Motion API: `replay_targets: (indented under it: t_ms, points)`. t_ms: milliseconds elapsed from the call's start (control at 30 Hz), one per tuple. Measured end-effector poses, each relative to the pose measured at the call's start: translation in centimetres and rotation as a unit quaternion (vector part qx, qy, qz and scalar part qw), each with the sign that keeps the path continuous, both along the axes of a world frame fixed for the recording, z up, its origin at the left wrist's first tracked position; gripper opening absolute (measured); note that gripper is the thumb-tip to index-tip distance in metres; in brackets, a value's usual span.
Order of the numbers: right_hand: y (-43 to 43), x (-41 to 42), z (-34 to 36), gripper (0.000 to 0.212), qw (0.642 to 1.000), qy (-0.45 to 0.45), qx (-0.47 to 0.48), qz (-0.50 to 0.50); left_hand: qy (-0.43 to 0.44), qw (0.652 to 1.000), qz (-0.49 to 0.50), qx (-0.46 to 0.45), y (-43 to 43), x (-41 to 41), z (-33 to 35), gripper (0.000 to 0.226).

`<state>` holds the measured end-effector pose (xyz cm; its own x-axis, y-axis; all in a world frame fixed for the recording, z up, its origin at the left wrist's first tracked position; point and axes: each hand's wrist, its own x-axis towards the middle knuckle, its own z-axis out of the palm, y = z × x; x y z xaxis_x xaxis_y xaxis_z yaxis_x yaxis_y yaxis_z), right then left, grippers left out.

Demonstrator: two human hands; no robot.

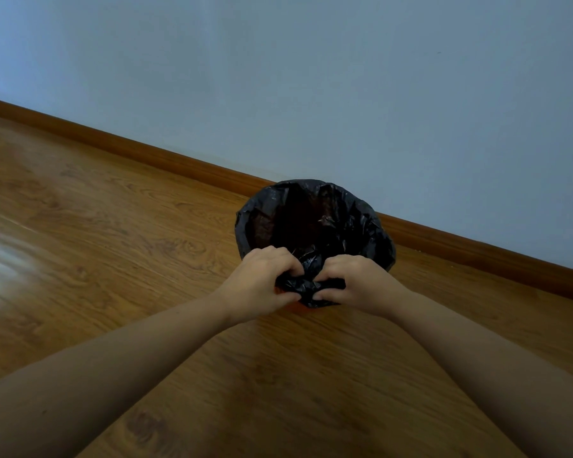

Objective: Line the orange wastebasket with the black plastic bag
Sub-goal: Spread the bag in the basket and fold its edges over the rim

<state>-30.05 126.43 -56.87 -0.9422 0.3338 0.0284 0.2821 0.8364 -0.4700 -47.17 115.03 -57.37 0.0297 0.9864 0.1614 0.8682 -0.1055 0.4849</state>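
Observation:
The black plastic bag [354,223] sits inside the orange wastebasket and is folded over its rim, covering nearly all of it. Only a thin orange sliver of the wastebasket [303,307] shows at the near bottom edge, under the bag. My left hand [262,279] and my right hand [358,285] are side by side at the near rim, and both pinch a bunched fold of the bag between them. The basket stands on the floor close to the wall.
A wooden floor [113,242] spreads to the left and toward me. A brown baseboard [179,161] runs diagonally behind the basket, below a pale blue wall [344,77].

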Motion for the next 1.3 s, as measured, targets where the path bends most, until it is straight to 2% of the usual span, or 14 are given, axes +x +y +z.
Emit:
replay_targets:
  t_ms: [200,367,433,567,667,800,933,1033,1300]
  points:
    - [-0.2,0.2,-0.1,0.030,1.000,0.012,0.009,0.000,-0.023,1.000,0.002,-0.017,0.3,1.0,-0.6,0.020]
    - [-1.3,0.7,0.0,0.035,0.989,0.042,0.134,0.051,0.028,0.999,0.033,0.011,0.3,1.0,-1.3,0.020]
    - [-1.7,0.5,-0.3,0.031,0.986,0.045,0.153,0.054,0.031,0.999,0.043,0.011,0.3,1.1,-1.5,0.020]
    - [-1.4,0.0,-0.5,0.011,0.992,0.061,0.112,0.024,0.028,0.999,0.034,-0.002,0.4,1.0,-1.3,0.019]
    - [-1.0,0.0,-0.6,0.006,0.994,0.062,0.093,0.007,0.046,0.998,0.037,0.000,0.3,0.4,-1.0,0.020]
    - [-1.3,-0.2,-0.8,0.008,0.993,0.067,0.094,-0.005,0.090,0.995,0.026,0.032,0.0,0.4,-1.0,0.022]
    - [-1.3,-0.3,-0.5,0.017,0.989,0.056,0.134,0.005,0.116,0.993,-0.006,0.029,0.4,0.9,-0.7,0.013]
    - [-0.8,0.5,0.3,0.024,0.990,0.060,0.126,0.012,0.111,0.994,0.003,0.012,0.6,0.4,-0.4,0.014]
    - [-0.3,0.7,0.2,0.016,0.993,0.033,0.113,0.010,0.061,0.995,0.074,-0.002,-0.3,-1.4,-0.6,0.020]
